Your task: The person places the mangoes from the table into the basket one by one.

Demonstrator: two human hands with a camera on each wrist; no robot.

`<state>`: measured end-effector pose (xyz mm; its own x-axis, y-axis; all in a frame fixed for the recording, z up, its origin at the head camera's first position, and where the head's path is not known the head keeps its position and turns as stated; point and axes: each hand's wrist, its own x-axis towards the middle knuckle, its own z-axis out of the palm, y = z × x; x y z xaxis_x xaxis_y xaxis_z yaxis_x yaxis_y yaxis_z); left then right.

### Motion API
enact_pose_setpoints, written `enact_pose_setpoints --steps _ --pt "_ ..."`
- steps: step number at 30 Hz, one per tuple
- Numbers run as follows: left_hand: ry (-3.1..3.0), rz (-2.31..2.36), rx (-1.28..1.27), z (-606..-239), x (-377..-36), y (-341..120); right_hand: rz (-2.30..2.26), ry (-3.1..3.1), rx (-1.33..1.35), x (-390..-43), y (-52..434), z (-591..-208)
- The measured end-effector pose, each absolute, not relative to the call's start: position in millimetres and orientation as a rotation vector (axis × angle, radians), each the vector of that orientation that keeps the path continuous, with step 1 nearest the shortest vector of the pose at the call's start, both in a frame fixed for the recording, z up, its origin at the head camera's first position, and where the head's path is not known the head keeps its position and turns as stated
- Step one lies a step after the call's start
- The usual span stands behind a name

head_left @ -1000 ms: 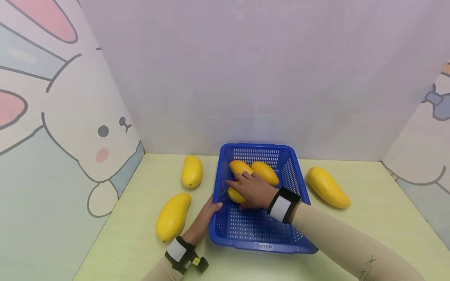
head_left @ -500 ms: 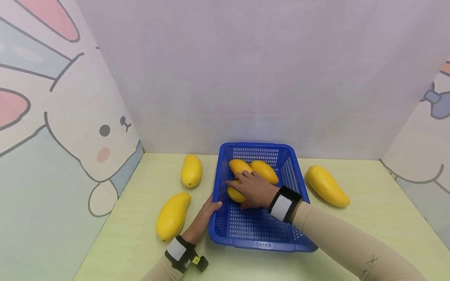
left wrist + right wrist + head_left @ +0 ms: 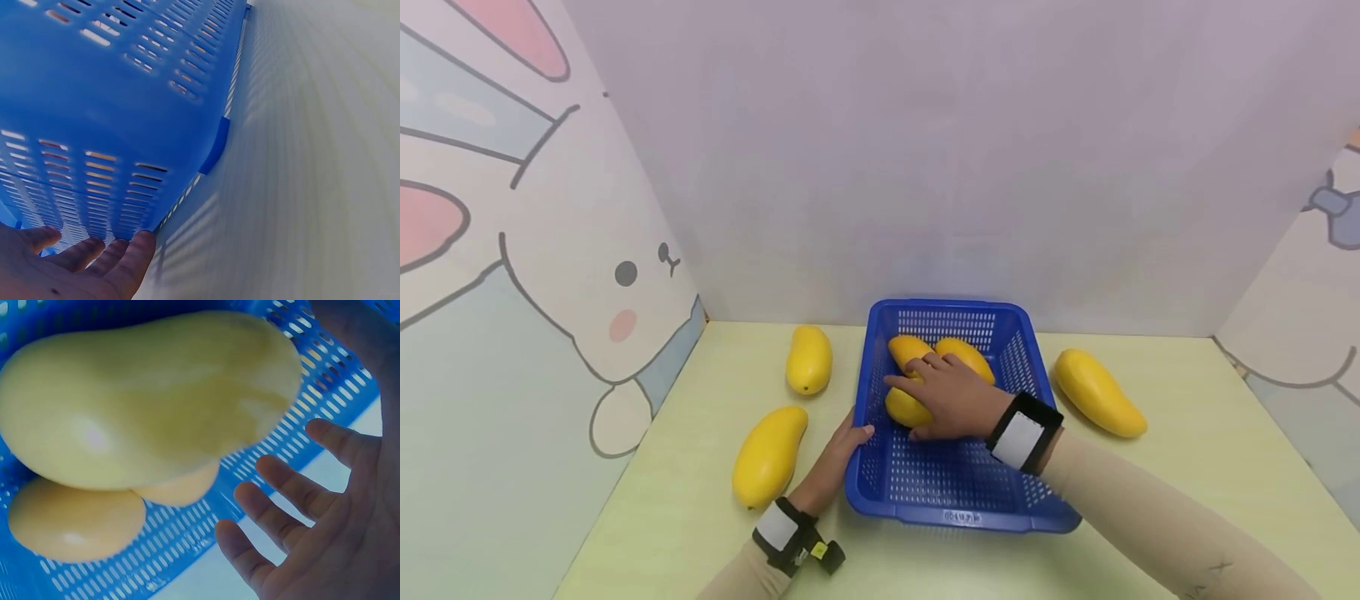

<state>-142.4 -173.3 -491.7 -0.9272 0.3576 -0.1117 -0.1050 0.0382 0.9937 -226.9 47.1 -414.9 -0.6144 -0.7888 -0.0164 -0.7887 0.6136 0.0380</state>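
A blue perforated plastic basket [image 3: 955,518] stands on the table with several yellow mangoes in it. My left hand [image 3: 833,462] holds its left side, thumb over the rim; in the left wrist view the fingers [image 3: 134,259] lie against the outer wall. Inside the basket, my right hand [image 3: 955,400] hovers over the nearest mango [image 3: 904,408], fingers spread. The right wrist view shows this mango [image 3: 144,400] large, with the loosely spread fingers [image 3: 284,478] apart from it. Behind it lie two orange-yellow mangoes, one left [image 3: 906,350] and one right [image 3: 966,357], partly hidden by the hand.
Left of the basket lie two more mangoes, a far one [image 3: 809,362] and a near one [image 3: 769,457]. Another mango [image 3: 1099,393] lies to the right. A pale wall [image 3: 955,167] stands behind the light yellow table [image 3: 670,508], with rabbit-printed panels at both sides.
My right hand has loosened from the nearest mango and drawn slightly up and right, showing more of it. The left hand stays at the basket's side.
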Motion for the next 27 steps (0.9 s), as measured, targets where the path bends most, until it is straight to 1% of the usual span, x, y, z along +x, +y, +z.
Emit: enact_pose_setpoints --steps 4,15,27 --pt "1.997 1.955 0.271 -492 -143 -173 -0.053 -2.812 1.368 -223 51 -407" --pt "1.998 1.952 0.258 -497 -144 -175 -0.118 -2.72 1.369 -218 56 -404" --pt "1.996 1.965 0.29 -494 -143 -176 -0.11 -2.664 1.348 -213 63 -397"
